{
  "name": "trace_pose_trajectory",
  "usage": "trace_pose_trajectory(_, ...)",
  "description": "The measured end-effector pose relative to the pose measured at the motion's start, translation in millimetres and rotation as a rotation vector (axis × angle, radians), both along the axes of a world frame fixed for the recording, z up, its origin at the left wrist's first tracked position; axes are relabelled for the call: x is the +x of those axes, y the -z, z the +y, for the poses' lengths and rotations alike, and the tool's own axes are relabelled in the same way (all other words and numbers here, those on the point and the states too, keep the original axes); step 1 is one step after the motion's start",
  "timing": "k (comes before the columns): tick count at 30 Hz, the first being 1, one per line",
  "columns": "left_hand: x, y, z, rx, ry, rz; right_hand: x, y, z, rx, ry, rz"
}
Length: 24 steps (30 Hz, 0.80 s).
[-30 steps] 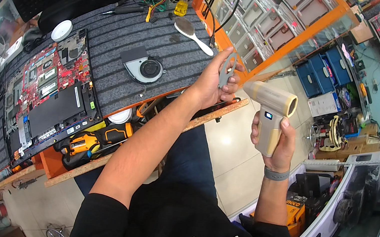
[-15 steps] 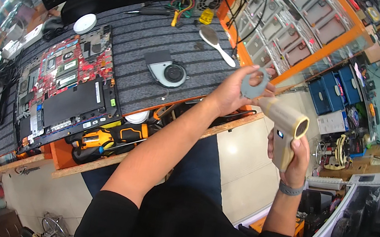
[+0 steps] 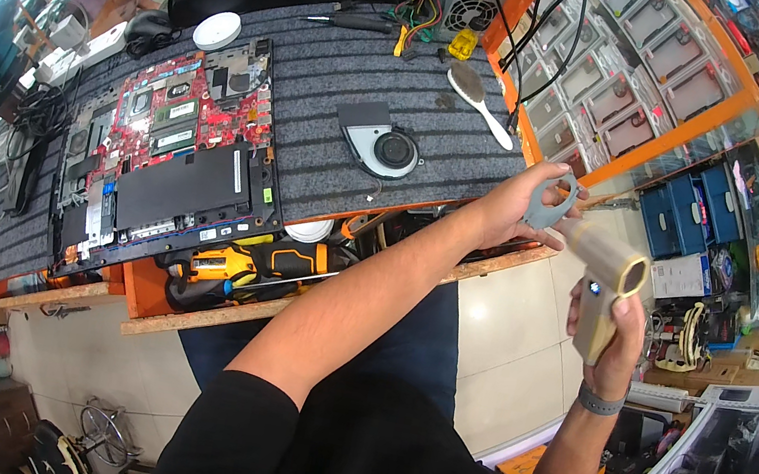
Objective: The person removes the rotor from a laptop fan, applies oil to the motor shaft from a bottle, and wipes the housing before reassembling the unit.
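Observation:
My left hand (image 3: pixel 509 211) grips a thin grey plate with a round cutout, a fan cover by its look (image 3: pixel 537 210), beyond the bench's front edge. My right hand (image 3: pixel 623 343) is wrapped around the handle of a beige and grey handheld air blower (image 3: pixel 600 254). The blower's narrow end points at the plate, close to my left fingers. To the left on the striped mat lies a small cooling fan (image 3: pixel 395 150) with a dark flap. Farther left sits an opened laptop base (image 3: pixel 184 193), its red circuit board and black battery exposed.
A white-handled brush (image 3: pixel 487 120) lies toward the mat's far right, near an orange-framed rack (image 3: pixel 651 163). A white round lid (image 3: pixel 217 31) is behind the laptop. Below the bench edge, an open drawer holds a yellow and black power tool (image 3: pixel 228 263). Blue drawers (image 3: pixel 678 214) stand at right.
The whole view has shifted, so the bench appears farther right. Both hands, still holding the plate and the blower, are slightly nearer to me relative to the bench.

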<state>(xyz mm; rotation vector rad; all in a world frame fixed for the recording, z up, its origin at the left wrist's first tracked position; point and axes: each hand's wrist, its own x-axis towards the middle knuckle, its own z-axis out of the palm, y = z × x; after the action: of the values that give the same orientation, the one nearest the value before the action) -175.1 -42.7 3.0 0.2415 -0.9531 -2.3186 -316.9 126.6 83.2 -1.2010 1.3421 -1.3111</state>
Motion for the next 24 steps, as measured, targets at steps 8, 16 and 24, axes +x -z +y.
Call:
trace_pose_trajectory(8,1.1,-3.3,3.1,-0.015,-0.052,-0.072,-1.4,7.5,-1.5,-0.018,-0.104,-0.013)
trace_pose_trajectory(16,10.5,-14.2,6.8,0.009,-0.082,-0.057,3.7,18.8,-13.5,-0.03,-0.102,-0.167)
trace_pose_trajectory(24,121.3,-46.0,13.3,-0.138,-0.441,-0.052,37.3,-5.0,-102.2,-0.119,-0.169,-0.151)
